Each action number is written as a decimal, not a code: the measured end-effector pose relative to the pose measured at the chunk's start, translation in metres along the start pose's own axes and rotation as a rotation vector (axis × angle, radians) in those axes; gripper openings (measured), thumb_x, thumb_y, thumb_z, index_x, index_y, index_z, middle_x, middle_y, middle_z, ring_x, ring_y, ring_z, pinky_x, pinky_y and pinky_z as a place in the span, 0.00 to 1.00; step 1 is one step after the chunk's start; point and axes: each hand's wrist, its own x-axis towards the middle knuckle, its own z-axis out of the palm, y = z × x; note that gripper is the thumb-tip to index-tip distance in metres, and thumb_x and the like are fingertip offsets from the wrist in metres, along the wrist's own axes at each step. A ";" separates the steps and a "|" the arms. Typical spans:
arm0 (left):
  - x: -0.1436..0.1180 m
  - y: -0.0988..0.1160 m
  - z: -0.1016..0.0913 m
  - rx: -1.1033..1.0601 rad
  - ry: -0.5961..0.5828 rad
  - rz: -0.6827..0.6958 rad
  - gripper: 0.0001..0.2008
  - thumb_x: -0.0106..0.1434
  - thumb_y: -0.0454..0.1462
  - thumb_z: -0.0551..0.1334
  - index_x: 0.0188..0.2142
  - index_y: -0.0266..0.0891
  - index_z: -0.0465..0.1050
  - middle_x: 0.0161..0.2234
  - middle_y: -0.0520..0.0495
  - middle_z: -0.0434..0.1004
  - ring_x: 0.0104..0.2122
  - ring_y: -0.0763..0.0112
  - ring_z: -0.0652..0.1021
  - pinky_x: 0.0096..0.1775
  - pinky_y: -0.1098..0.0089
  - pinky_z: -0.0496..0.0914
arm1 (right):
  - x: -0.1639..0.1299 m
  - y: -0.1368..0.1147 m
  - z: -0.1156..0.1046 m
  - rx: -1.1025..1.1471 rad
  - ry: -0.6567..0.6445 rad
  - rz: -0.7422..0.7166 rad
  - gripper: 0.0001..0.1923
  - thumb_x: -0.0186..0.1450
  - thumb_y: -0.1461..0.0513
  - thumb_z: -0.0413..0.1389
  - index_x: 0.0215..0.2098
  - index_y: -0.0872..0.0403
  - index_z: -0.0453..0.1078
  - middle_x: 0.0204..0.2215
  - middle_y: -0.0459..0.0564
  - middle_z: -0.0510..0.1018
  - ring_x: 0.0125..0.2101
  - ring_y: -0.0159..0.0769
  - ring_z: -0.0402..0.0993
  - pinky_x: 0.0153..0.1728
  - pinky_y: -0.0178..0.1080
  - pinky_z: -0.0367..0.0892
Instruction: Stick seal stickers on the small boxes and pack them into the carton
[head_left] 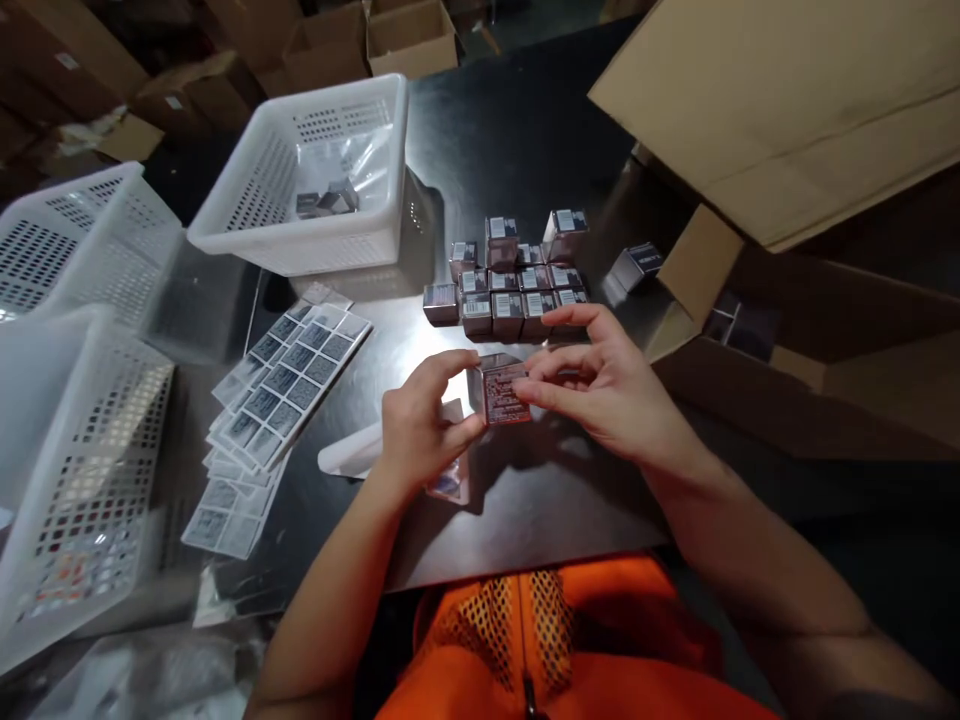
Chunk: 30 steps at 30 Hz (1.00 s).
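A small printed box (507, 394) is held just above the metal table, its text-covered face toward me. My left hand (427, 415) grips its left side between thumb and forefinger. On the right edge of that face rests the thumb of my right hand (592, 385), with the other fingers bent behind and the forefinger raised. Behind my hands stand several small dark boxes (507, 312) in rows, barcodes on their tops. Sheets of printed labels (289, 385) lie overlapping to the left. A clear plastic piece (451, 484) is partly hidden beneath my left hand.
White perforated baskets stand at left, one basket (300, 245) holding a plastic bag and small boxes. An open cardboard carton (885, 380) is at right, with a lone small box (637, 264) near it. More cartons (412, 40) sit beyond the table (517, 120).
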 end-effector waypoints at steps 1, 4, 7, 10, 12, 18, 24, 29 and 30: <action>0.000 0.000 0.000 -0.003 0.002 0.005 0.22 0.57 0.35 0.71 0.52 0.41 0.74 0.48 0.48 0.84 0.41 0.69 0.83 0.40 0.73 0.75 | 0.000 0.000 0.000 0.003 0.002 0.000 0.30 0.56 0.58 0.73 0.50 0.47 0.62 0.26 0.38 0.80 0.31 0.35 0.83 0.32 0.36 0.78; -0.001 -0.001 0.000 0.006 -0.010 -0.026 0.23 0.57 0.37 0.72 0.52 0.41 0.74 0.48 0.48 0.84 0.38 0.69 0.83 0.40 0.73 0.75 | 0.000 0.000 0.000 0.001 0.012 0.001 0.30 0.56 0.58 0.73 0.50 0.47 0.62 0.26 0.38 0.80 0.30 0.36 0.83 0.32 0.36 0.79; -0.003 -0.001 0.000 0.020 -0.024 -0.076 0.23 0.57 0.39 0.73 0.52 0.42 0.75 0.48 0.47 0.84 0.35 0.69 0.82 0.39 0.72 0.75 | -0.001 -0.001 0.000 -0.006 0.022 0.004 0.30 0.56 0.57 0.73 0.49 0.47 0.62 0.26 0.38 0.80 0.30 0.36 0.83 0.32 0.37 0.79; -0.003 0.000 0.000 0.016 -0.021 -0.081 0.22 0.58 0.40 0.72 0.51 0.42 0.75 0.47 0.47 0.84 0.34 0.70 0.82 0.37 0.72 0.75 | -0.001 -0.001 0.000 -0.007 0.024 0.008 0.30 0.56 0.57 0.73 0.49 0.47 0.62 0.26 0.38 0.80 0.29 0.36 0.83 0.32 0.37 0.79; -0.003 0.000 0.000 0.010 -0.017 -0.065 0.21 0.58 0.39 0.72 0.51 0.41 0.75 0.47 0.47 0.84 0.35 0.70 0.82 0.38 0.72 0.75 | -0.001 -0.001 0.000 0.001 0.020 0.008 0.30 0.56 0.57 0.73 0.48 0.47 0.62 0.26 0.38 0.80 0.30 0.35 0.83 0.32 0.36 0.79; -0.002 0.000 0.000 0.028 -0.010 -0.017 0.23 0.58 0.38 0.72 0.53 0.42 0.74 0.48 0.47 0.84 0.36 0.69 0.83 0.38 0.71 0.76 | 0.000 -0.003 -0.001 0.022 0.004 0.034 0.32 0.54 0.56 0.74 0.48 0.48 0.61 0.26 0.38 0.80 0.31 0.35 0.82 0.34 0.35 0.78; -0.002 -0.001 0.000 0.037 0.004 0.026 0.24 0.57 0.35 0.72 0.53 0.43 0.72 0.48 0.47 0.84 0.41 0.67 0.84 0.41 0.71 0.76 | -0.001 -0.005 0.001 -0.003 0.019 0.056 0.34 0.53 0.54 0.74 0.49 0.48 0.60 0.26 0.39 0.80 0.31 0.35 0.82 0.34 0.36 0.77; -0.003 0.001 0.002 0.043 -0.008 0.025 0.24 0.56 0.35 0.71 0.52 0.43 0.73 0.48 0.47 0.84 0.37 0.68 0.83 0.36 0.72 0.75 | -0.003 -0.002 0.007 -0.099 0.108 0.035 0.34 0.54 0.54 0.74 0.49 0.47 0.60 0.23 0.36 0.76 0.30 0.38 0.81 0.32 0.38 0.76; -0.003 0.002 0.003 0.033 -0.015 0.008 0.23 0.56 0.35 0.71 0.52 0.43 0.74 0.47 0.48 0.84 0.36 0.69 0.82 0.34 0.72 0.73 | -0.003 -0.001 0.007 -0.140 0.149 0.016 0.33 0.53 0.55 0.74 0.49 0.47 0.60 0.21 0.34 0.73 0.29 0.38 0.80 0.32 0.38 0.76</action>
